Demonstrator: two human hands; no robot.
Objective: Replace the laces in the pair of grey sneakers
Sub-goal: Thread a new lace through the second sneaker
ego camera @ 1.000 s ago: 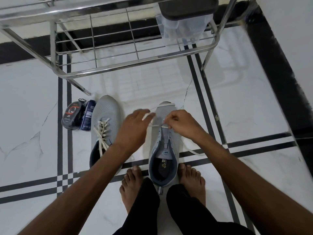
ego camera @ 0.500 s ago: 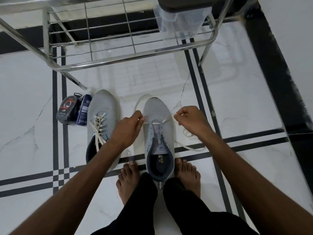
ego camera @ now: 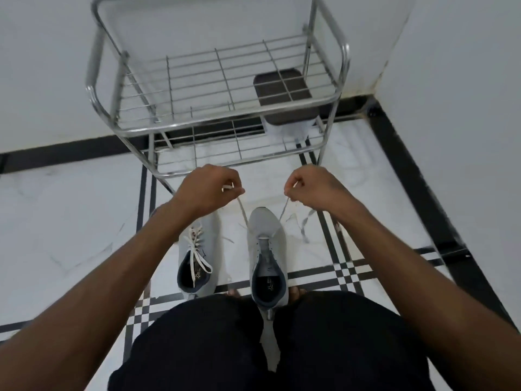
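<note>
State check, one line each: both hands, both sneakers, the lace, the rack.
left hand: pinches one lace end, raised
right hand: pinches the other end, raised
lace: through the lowest eyelets only, pulled taut
right sneaker: upright, otherwise unlaced
left sneaker: upright, laced, ends loose
metal rack: standing, dark-lidded container on lower shelf

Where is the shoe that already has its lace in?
In the head view, the laced shoe sits on the floor left of the other shoe, under the left forearm.

Left hand (ego camera: 207, 187) and right hand (ego camera: 311, 189) each pinch a lace (ego camera: 243, 213) end above the grey sneaker (ego camera: 267, 255).
</note>
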